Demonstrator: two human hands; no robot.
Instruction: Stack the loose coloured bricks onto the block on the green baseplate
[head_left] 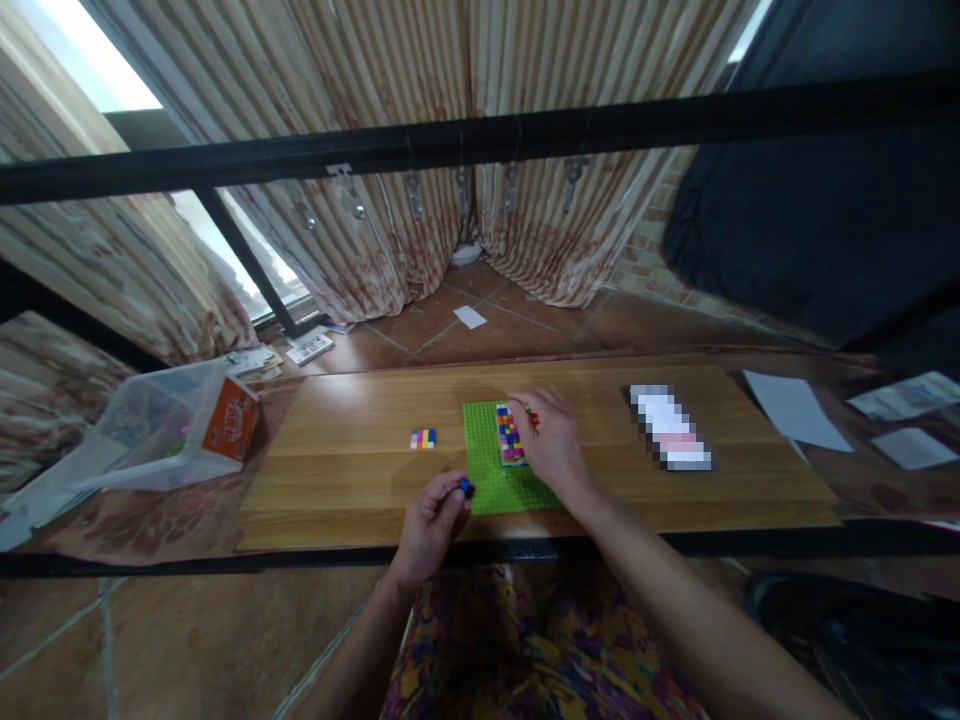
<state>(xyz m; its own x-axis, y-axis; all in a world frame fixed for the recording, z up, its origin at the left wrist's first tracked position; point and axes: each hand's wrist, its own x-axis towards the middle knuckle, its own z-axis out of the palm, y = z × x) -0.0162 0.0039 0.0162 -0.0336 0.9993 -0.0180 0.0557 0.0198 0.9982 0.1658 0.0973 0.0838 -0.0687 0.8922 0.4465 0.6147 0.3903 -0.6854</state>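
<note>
A green studded baseplate (484, 490) lies on the wooden board, with a block of many-coloured toy bricks (508, 430) built up on it. My right hand (551, 440) reaches over the right side of this block, fingers bent down on it; its fingertips are partly hidden, and I cannot make out whether a brick is between them. Just off the plate's front left corner, my left hand (433, 515) pinches a small dark blue brick (466, 488) between thumb and fingers. A small flat group of coloured bricks (423, 438) sits on the wood left of the plate.
A clear plastic box (172, 425) with an orange label lies at the left. A blurred-out flat object (671, 428) is right of the plate, with white paper (796, 410) beyond it. A black bar (450, 135) crosses above the far side.
</note>
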